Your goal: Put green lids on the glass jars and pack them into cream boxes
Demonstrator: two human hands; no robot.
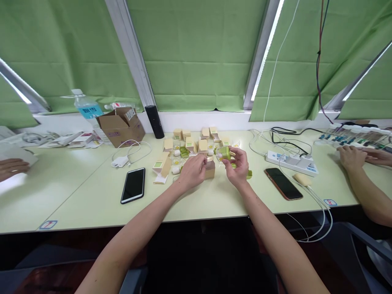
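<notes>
My right hand point(237, 166) is closed around a small green case point(224, 153), raised above the table, with clear plastic on its left side. Beside it, my left hand point(192, 170) has its fingers pinched at the upper left edge of a small tan cardboard box point(210, 170); its fingertips partly cover the box. Behind both hands lie several more small tan boxes with light green labels, among them an opened box point(162, 165) to the left. Small white and green pieces lie among them, partly hidden by my left hand. Another green piece point(249, 174) rests right of my right hand.
One phone point(133, 185) lies left, another point(283, 183) right, near a power strip point(292, 162) with cables. Farther back stand a brown carton point(121, 126), a water bottle point(87, 108) and a black cylinder point(154, 121). Other people's hands point(352, 157) point(12, 167) are at both sides.
</notes>
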